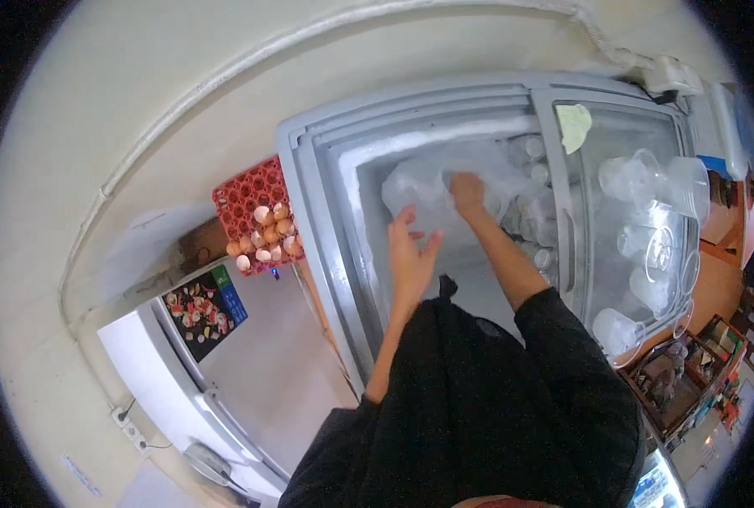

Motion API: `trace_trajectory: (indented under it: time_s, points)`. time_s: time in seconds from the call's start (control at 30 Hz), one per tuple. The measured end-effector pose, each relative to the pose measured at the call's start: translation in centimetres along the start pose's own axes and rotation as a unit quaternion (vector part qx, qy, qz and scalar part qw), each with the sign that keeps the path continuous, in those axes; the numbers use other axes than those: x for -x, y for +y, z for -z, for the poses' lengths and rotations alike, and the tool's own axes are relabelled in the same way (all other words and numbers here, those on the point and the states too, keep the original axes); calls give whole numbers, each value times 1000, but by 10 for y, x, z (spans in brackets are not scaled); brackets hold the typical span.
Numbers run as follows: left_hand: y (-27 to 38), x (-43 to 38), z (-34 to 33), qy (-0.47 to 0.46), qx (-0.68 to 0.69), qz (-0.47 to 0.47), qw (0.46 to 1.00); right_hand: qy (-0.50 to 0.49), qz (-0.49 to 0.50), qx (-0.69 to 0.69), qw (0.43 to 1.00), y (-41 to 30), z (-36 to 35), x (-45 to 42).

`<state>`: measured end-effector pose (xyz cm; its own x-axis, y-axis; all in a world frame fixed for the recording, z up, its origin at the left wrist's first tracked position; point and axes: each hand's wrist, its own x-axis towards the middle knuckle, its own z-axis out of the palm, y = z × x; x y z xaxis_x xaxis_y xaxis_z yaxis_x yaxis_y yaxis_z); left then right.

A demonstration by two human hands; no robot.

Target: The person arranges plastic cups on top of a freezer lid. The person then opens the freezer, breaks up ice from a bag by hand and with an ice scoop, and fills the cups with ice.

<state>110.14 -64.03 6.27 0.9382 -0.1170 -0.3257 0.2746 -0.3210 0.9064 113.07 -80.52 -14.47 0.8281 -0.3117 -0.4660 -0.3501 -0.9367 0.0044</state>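
Observation:
Below me is a chest freezer (316, 209) with its left part uncovered and frost along the inner walls. A translucent plastic bag (409, 184), whitish and crumpled, lies inside it. My right hand (468, 193) is at the bag, its fingers curled and partly hidden, so whether it grips the plastic is unclear. Beside the bag's near left edge, my left hand (412, 254) hangs with fingers spread and nothing in it. Several clear lidded containers (539, 216) sit at the right of the freezer's interior, partly under the frame of the sliding glass lid (590, 190).
Clear plastic cups (625, 178) rest on the glass lid at right. Left of the freezer, a red egg tray (250, 190) holds cracked eggshells (275, 232), near a white refrigerator (269, 355). A wooden compartment box (669, 381) stands at lower right.

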Motion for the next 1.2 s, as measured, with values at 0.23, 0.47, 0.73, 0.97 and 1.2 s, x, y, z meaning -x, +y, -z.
trace_trajectory:
  time_s: [0.23, 0.47, 0.73, 0.97, 1.2]
  points:
    - [28, 42, 125, 132, -316, -169, 924, 117, 55, -108, 986, -36, -3, -32]
    - [-15, 39, 137, 65, -379, -128, 914, 33, 160, -171, 972, -17, -121, -44]
    - [-24, 36, 142, 73, -370, -124, 918, -77, 184, -460, 866, -2, -97, -42]
    - [-22, 35, 141, 81, -361, -134, 919, 63, 182, -510, 839, -4, -35, -5]
    - [-21, 33, 139, 78, -357, -132, 921, 152, 105, -296, 937, 34, -80, -54]
